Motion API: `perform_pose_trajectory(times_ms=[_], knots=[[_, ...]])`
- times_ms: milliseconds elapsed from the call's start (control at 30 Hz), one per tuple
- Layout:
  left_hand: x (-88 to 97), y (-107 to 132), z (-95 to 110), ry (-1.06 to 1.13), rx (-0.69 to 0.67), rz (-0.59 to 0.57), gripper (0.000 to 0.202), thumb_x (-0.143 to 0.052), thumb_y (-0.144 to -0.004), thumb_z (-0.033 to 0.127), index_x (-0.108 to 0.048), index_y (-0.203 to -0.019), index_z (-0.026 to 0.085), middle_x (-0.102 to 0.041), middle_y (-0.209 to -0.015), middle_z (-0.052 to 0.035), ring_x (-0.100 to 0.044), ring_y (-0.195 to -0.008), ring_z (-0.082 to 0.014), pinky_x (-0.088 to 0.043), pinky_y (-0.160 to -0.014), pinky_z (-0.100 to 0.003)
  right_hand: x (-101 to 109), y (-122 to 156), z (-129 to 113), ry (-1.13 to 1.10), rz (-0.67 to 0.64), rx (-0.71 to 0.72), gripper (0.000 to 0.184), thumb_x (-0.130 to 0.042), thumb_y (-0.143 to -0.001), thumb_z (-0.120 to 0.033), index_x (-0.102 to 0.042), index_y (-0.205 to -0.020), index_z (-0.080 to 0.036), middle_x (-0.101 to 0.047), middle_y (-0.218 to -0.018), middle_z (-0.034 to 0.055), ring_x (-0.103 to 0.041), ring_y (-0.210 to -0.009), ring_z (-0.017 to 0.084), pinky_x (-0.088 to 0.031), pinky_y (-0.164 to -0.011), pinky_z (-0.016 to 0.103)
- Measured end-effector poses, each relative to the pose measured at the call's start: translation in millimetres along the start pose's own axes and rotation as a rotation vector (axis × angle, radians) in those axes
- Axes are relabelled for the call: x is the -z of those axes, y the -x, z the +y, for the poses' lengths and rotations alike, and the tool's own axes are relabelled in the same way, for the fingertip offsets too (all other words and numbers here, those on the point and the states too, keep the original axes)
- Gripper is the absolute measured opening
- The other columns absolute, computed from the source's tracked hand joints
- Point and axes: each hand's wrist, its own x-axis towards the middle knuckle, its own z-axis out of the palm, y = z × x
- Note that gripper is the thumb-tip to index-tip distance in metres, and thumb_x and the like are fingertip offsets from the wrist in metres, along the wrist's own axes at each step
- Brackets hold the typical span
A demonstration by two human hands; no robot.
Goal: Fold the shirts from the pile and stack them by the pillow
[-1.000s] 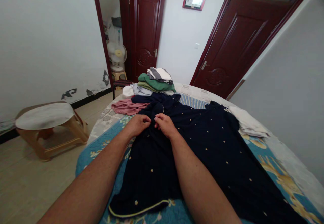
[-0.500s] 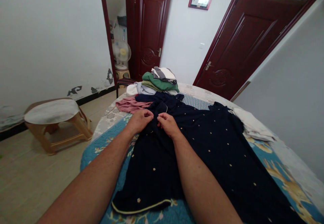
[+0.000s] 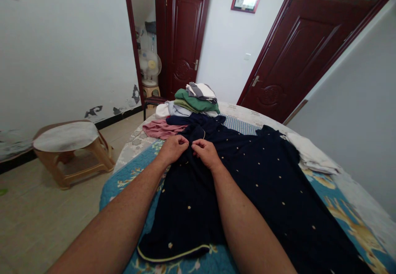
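A dark navy pajama shirt (image 3: 188, 191) with small pale flowers and yellow piping at its hem lies spread before me. My left hand (image 3: 175, 147) pinches the upper part of this shirt, thumb against fingertips. Just to its right, my right hand (image 3: 206, 151) pinches the same garment, with a small gap between the two hands. The exact bit of cloth between the fingers is too small to make out. More navy flowered cloth (image 3: 269, 183) extends to the right, under and beside my right forearm.
Behind the shirt stands a stack of clothes with a green garment (image 3: 198, 100); a pink cloth (image 3: 162, 129) lies at its left. White folded cloth (image 3: 315, 154) rests at the right. A blue floral cover (image 3: 123, 179) lies on the table. A stool (image 3: 74, 142) stands at left.
The view has shifted very slightly. Both hands stay pinched at nearly the same spot on the shirt, the gap between them slightly narrower.
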Motion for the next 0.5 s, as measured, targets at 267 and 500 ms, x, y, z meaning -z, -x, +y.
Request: perform_pose_trajectory(times_ms=[267, 500], knots=[[-0.4, 0.2, -2.0, 0.057, 0.027, -0.01, 0.022, -0.062, -0.076, 0.033, -0.075, -0.083, 0.017, -0.072, -0.071, -0.0022, -0.061, -0.062, -0.0161, -0.039, -0.055, -0.025, -2.6, 3.1, 0.5, 0.065, -0.021, 0.03, 0.022, -0.063, -0.081, -0.033, -0.072, -0.097, -0.02, -0.07, -0.073, -0.0012, -0.065, -0.058, 0.014, -0.053, -0.054, 0.025], [-1.2, -0.3, -4.6, 0.076, 0.003, -0.03, 0.024, -0.062, -0.076, 0.035, -0.075, -0.086, 0.017, -0.071, -0.07, -0.002, -0.06, -0.06, -0.0161, -0.038, -0.053, -0.025, -3.7, 5.5, -2.9, 0.268, 0.02, 0.182, 0.014, -0.06, -0.089, -0.032, -0.071, -0.094, -0.024, -0.072, -0.077, -0.0007, -0.067, -0.068, 0.016, -0.053, -0.066, 0.027]])
